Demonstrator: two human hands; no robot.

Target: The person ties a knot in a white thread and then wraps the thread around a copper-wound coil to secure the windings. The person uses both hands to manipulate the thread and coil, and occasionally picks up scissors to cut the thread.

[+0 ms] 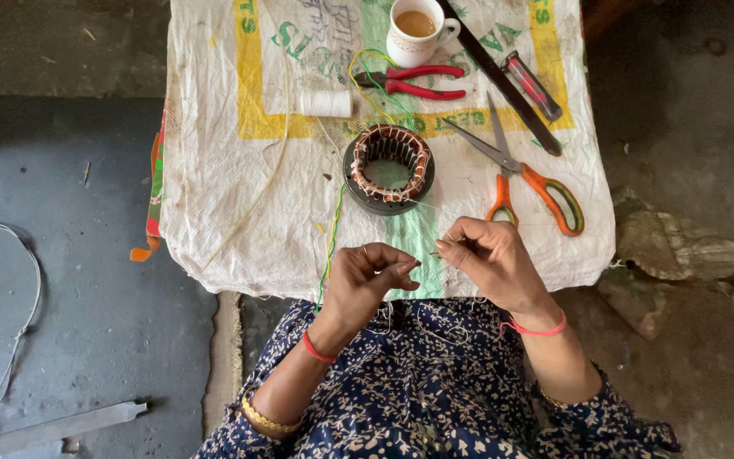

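A thin thread [435, 252] is pinched between both hands, left hand [367, 276] and right hand [490, 259], fingers closed, near the wound coil [389, 166] on the counter [214, 195]; threading seems underway, so steady alignment is needed.

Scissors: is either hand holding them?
No. The orange-handled scissors lie on the sack-covered table, apart from the left hand and right hand, which pinch a fine thread.
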